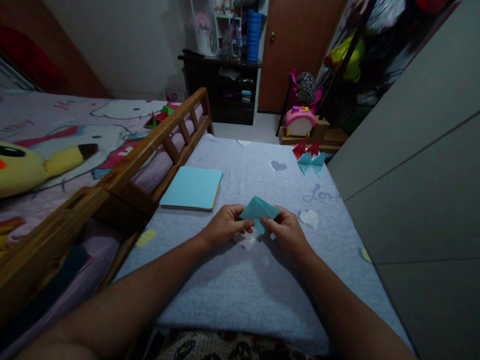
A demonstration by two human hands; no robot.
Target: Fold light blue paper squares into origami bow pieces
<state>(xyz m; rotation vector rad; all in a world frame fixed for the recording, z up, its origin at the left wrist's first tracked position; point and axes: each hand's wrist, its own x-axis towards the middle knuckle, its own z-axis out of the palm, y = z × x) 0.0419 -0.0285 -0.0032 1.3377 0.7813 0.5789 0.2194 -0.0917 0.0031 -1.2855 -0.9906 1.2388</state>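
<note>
A folded sheet of teal origami paper (pixel 258 207) is held up between my two hands, a little above the cloth-covered surface (pixel 232 280). My left hand (pixel 227 224) pinches its left corner between thumb and fingers. On the other side, my right hand (pixel 288 229) grips the right part, with the thumb pressed on the front face. The fingers behind the paper are mostly hidden. To the left of my hands lies a stack of square paper (pixel 193 187) with a light blue sheet on top.
Red folded paper pieces (pixel 305 148) and teal folded pieces (pixel 311 162) lie at the far right corner. A wooden bed rail (pixel 150 145) borders the left side, with a yellow plush toy (pixel 26 167) beyond it. A pale cabinet (pixel 420 165) flanks the right.
</note>
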